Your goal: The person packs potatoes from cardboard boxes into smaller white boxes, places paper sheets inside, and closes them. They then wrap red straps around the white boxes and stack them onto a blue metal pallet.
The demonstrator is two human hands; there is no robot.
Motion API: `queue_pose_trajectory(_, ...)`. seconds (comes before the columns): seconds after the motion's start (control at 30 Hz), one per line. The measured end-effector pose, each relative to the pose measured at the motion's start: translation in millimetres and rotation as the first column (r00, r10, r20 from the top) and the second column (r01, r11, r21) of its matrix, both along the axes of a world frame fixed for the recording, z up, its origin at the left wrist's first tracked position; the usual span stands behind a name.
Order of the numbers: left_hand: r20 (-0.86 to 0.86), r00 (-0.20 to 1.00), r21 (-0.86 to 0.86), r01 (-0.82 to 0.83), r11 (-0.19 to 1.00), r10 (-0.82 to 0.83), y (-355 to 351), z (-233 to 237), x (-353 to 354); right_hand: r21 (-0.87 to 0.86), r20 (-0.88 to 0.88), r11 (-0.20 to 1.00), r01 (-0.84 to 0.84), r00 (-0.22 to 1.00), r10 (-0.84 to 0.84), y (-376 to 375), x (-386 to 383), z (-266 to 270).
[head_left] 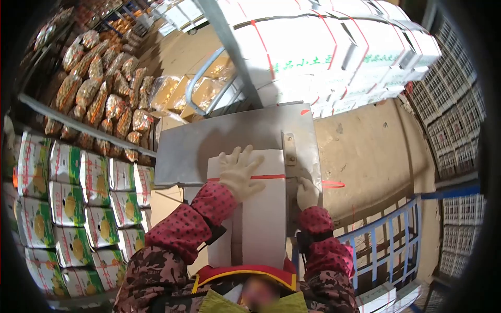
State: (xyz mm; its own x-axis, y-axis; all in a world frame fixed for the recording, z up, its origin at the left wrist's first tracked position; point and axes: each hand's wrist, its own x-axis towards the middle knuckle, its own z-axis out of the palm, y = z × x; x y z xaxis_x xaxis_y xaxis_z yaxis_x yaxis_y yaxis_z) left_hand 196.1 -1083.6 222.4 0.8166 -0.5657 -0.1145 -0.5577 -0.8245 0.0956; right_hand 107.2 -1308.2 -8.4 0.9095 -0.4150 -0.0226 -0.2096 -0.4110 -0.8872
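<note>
Mid-frame, your left hand (pixel 240 175) is steadying the carton (pixel 265 219), fingers spread; right hand (pixel 308 195), can't tell. Carton's seemingly overhanging the bench (pixel 182 151) toward bottom centre; uneven pressing could be tipping it.

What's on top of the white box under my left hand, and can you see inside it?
Your gloved left hand lies spread on the white box, over a red strap. The contents are hidden by the cardboard.
</note>
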Motion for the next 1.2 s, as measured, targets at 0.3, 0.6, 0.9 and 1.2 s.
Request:
queue_pose_trajectory(0.3,0.06,0.994,-0.214,-0.081,0.973,0.096,28.7,3.9,-9.0,-0.029,-0.052,0.983,-0.184,0.982,0.182,75.6,-18.8,192.9)
queue_pose_trajectory(0.6,-0.512,0.692,-0.56,-0.718,0.413,0.508,164.1,-85.0,-221.1,0.413,-0.247,0.877,-0.244,0.897,0.366,82.0,-185.4,159.3)
queue_pose_trajectory(0.9,-0.85,0.435,-0.2,-0.788,0.582,0.298,197.6,-108.9,-263.0,0.625,-0.47,0.777,0.075,0.831,0.298,85.4,-188.8,185.4)
queue_pose_trajectory(1.2,-0.847,0.479,-0.203,-0.69,0.695,0.229,210.2,-130.1,-253.8,0.481,-0.431,0.874,-0.07,0.849,0.305,68.8,-184.5,194.5)
